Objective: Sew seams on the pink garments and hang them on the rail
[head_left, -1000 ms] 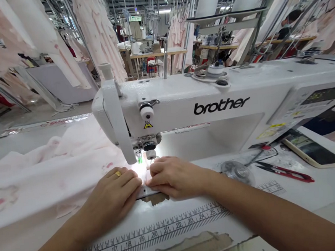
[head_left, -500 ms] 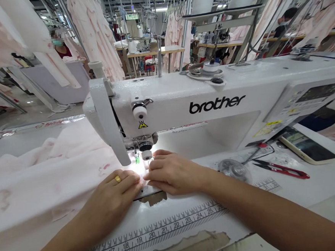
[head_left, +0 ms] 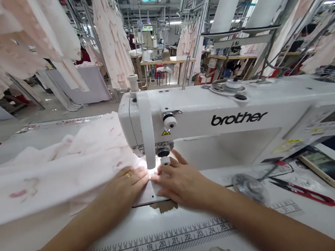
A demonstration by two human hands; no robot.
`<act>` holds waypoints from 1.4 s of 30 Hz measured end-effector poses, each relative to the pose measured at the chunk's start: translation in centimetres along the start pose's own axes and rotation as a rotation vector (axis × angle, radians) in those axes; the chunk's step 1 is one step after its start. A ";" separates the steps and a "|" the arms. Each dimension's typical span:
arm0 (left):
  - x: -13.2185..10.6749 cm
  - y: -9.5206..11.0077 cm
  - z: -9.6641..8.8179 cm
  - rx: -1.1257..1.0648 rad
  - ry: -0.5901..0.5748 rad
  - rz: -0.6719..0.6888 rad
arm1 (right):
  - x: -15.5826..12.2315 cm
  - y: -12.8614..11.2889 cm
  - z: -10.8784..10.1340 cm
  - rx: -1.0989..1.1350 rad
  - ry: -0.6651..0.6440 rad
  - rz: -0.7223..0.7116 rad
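My left hand lies flat on pale pink printed fabric, fingers stretched toward the brightly lit needle area, a gold ring on one finger. Just right of the needle area is my right hand, its fingers spread and bent over the machine bed and the thumb apart. No cloth can be made out in it. Both sets of fingertips nearly meet under the head of the white sewing machine. Glare and the machine head hide the needle and the fabric edge there.
Red-handled thread snips, a phone and a clear round object lie to the right. A printed ruler scale runs along the table front. Pink garments hang behind, beyond them other sewing tables.
The view has shifted, so the machine sits further right and lower. My right hand's fingers are more spread, one reaching up behind the machine's knob. My left hand stays on the fabric.
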State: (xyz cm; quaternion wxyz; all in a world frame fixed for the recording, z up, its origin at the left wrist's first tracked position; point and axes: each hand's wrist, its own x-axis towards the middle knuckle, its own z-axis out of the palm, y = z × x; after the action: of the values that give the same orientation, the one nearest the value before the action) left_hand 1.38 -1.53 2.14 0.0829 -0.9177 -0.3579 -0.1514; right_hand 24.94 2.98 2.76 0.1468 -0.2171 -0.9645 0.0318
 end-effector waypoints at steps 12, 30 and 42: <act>0.4 -1.9 1.3 -0.012 -0.118 -0.103 | -0.2 0.1 0.4 0.001 0.007 0.071; 1.0 -1.8 0.7 -0.087 -0.161 -0.182 | 0.1 0.1 0.2 -0.053 0.074 0.105; -2.8 -8.4 0.3 0.103 -0.055 -0.615 | -15.1 0.0 0.5 -0.590 0.283 0.637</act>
State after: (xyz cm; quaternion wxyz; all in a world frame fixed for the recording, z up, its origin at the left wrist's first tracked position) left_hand -6.24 2.91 1.31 0.0701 -0.7646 -0.6282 -0.1262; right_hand 37.81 -3.45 -1.83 0.1918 -0.5378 -0.7879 -0.2306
